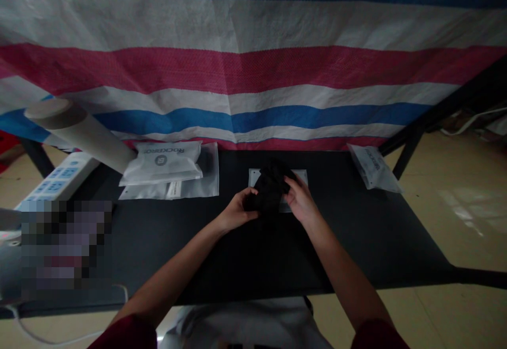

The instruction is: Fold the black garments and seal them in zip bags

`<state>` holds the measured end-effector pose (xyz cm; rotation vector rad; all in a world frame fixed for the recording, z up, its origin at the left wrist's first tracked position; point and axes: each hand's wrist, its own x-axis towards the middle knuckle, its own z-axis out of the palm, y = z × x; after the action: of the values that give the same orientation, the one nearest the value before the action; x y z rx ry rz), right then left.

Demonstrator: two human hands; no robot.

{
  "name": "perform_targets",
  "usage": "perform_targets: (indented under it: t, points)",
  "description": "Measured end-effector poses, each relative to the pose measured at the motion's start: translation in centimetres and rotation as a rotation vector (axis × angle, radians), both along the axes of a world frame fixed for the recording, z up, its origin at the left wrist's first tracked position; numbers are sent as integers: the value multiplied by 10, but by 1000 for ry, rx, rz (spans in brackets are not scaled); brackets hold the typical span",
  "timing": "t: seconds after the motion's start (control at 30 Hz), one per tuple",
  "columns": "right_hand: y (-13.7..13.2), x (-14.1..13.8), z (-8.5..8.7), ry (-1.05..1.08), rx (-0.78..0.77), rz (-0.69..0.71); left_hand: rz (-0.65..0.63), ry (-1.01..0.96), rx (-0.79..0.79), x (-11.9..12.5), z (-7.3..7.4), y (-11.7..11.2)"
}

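Note:
Both hands are on a bunched black cloth item (271,190) at the middle of the dark table; its exact kind is too dark to make out. My left hand (238,210) grips its left edge, thumb below and fingers above. On the right side, my right hand (300,197) pinches a fold of the cloth between thumb and fingers. Beneath the cloth lies a translucent plastic bag (301,176), flat on the table and mostly covered, with its corners showing.
Two frosted zip bags with printing (170,161) are stacked at the back left, beside a leaning pale cylinder (85,132) and a white power strip (59,177). Another filled bag (374,169) rests at the right edge. A striped tarp (253,69) hangs behind the table (158,248).

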<state>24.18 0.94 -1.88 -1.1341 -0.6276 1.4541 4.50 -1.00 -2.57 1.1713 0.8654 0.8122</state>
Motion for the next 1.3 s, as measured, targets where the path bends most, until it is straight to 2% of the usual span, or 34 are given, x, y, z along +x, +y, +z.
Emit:
perform_targets:
  t: [0.1,0.27,0.33,0.43,0.6,0.73,0.83,0.93,1.07,1.13,1.23,1.3]
  points:
    - [-1,-1,2,-7,-2,-1,-48,-76,-27,4,1,-4]
    - [-6,-5,4,-19,82,-18,96,-61,-222,8,5,-4]
    - [-8,-7,6,-81,139,2,97,-37,-309,6,6,-4]
    - [-11,-11,7,-233,262,-10,88,-50,-425,4,8,-4]
    - [-16,-14,4,-539,465,-45,179,-104,-569,4,11,-3]
    - [-19,-10,3,-849,698,26,179,-211,-681,1,14,2]
    - [-19,-8,5,-934,841,129,153,-300,-773,-3,18,7]
    - [-20,-9,7,-861,886,252,171,-333,-803,-5,21,9]
    - [-21,-12,11,-686,827,375,216,-278,-750,-3,21,6]
    - [-21,-13,11,-545,713,353,274,-257,-698,-2,20,5]
    - [-20,-17,7,-189,437,261,428,-300,-561,0,18,6]
    - [-20,-22,3,38,272,261,483,-354,-440,1,17,7]
